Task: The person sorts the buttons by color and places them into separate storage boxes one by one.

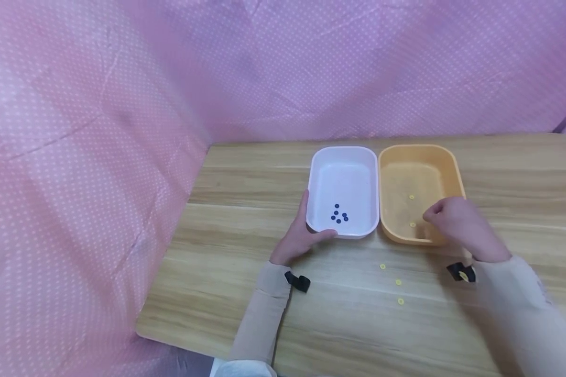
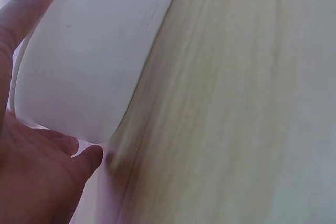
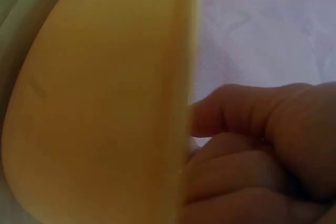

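Observation:
In the head view my left hand (image 1: 296,238) grips the near left corner of a white plastic bin (image 1: 343,152), thumb on the near rim and fingers along the left side. The left wrist view shows the bin's outer wall (image 2: 94,56) between thumb and fingers. Several small dark blue button-like discs (image 1: 338,221) lie inside it. My right hand (image 1: 459,225) is over the near right part of an orange bin (image 1: 415,148), fingers curled and thumb against them. Its fingertips are hidden behind the rim in the right wrist view; whether they hold anything is unclear. Two yellow button-like discs (image 1: 411,197) show in the orange bin.
Three yellow discs (image 1: 398,282) lie on the wooden table (image 1: 349,324) in front of the bins. Another yellow disc (image 1: 463,276) shows at the black strap (image 1: 455,272) by my right wrist. A pink dotted curtain (image 1: 283,68) hangs behind and left.

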